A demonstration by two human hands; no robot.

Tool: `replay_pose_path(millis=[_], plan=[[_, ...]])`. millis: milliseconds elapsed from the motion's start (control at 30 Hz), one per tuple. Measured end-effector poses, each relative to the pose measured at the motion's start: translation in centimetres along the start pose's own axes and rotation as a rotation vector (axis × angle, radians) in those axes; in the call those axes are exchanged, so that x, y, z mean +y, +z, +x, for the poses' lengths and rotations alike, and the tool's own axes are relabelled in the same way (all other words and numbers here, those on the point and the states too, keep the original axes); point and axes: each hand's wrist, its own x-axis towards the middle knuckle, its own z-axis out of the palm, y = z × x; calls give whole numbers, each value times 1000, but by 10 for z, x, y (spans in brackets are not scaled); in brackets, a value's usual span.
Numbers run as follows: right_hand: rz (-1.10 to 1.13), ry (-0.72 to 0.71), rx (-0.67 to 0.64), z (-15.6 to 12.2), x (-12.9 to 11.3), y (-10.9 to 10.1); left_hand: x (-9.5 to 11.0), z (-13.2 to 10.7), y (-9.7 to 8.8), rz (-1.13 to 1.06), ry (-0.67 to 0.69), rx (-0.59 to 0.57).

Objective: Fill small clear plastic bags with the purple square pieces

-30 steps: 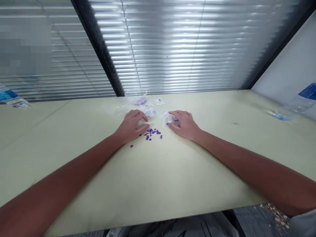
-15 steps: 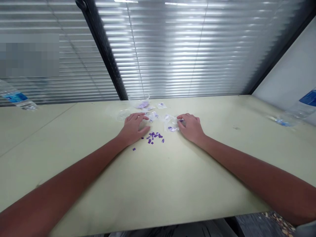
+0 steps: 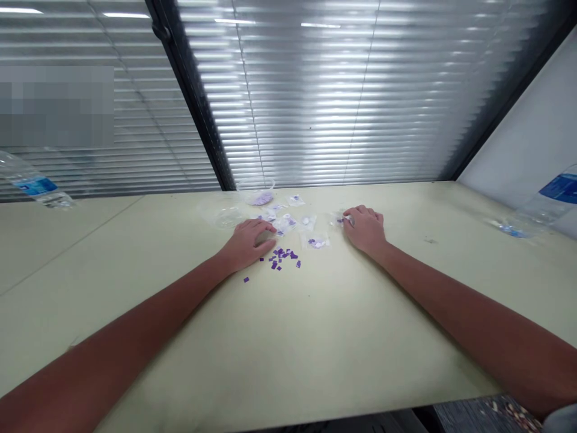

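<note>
My left hand [image 3: 249, 243] rests on the pale green table [image 3: 342, 337] with its fingers slightly curled, touching nothing but the tabletop. Just beside it lies a loose scatter of small purple square pieces [image 3: 280, 259]. My right hand [image 3: 364, 230] pinches a small clear plastic bag [image 3: 341, 220] with a purple bit in it. Several other small clear bags lie between my hands, one [image 3: 317, 242] holding purple and white bits. A clear plastic cup [image 3: 259, 196] with purple contents stands behind them.
A flat clear plastic lid or dish [image 3: 228, 217] lies left of the cup. Plastic water bottles with blue labels lie at the far left [image 3: 35, 183] and far right [image 3: 552, 201]. Ribbed window blinds [image 3: 315, 96] stand behind the table's far edge.
My right hand has moved right, away from the bags, with a small bag in its fingers. The bags that were under it now lie apart. My left hand has barely moved.
</note>
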Motion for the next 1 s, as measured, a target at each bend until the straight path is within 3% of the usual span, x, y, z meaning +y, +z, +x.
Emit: replay_pose_path(millis=[133, 267, 400, 633, 800, 1000], plan=[[96, -144, 63, 2, 1, -3, 1, 0, -2, -10, 11, -11], [227, -476, -101, -10, -15, -9, 3, 0, -2, -9, 14, -69], [275, -635, -224, -19, -26, -11, 4, 0, -2, -6, 53, -115], [238, -436, -306, -15, -21, -2, 5, -2, -3, -22, 115, -19], [202, -423, -304, -14, -20, 3, 5, -3, -1, -39, 194, 33], [217, -416, -311, -13, -18, 5, 4, -5, -1, 47, 194, 133]])
